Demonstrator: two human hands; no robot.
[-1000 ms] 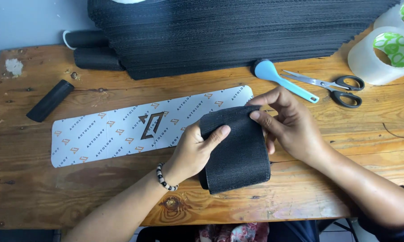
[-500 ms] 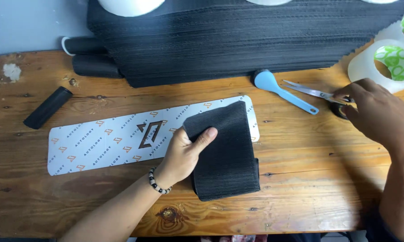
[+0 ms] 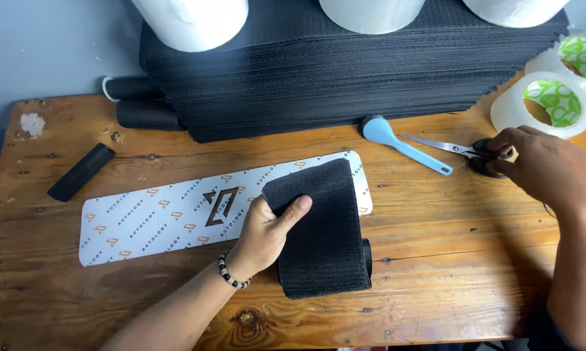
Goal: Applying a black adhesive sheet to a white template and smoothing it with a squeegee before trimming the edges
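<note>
Fabric (image 3: pixel 322 240) folded over card (image 3: pixel 169 218), left hand (image 3: pixel 264 234) fingers pinching it; right hand (image 3: pixel 543 166) fingers closed on scissors (image 3: pixel 465 151); cutting undone.

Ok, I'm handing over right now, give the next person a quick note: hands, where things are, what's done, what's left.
Left hand grips the folded black fabric piece, which lies over the right end of the white printed card.
Right hand rests on the handles of the scissors, which lie on the wooden table beside the blue spatula.
Done: fabric folded around the card end.
Left: no cut or taping visible yet.
</note>
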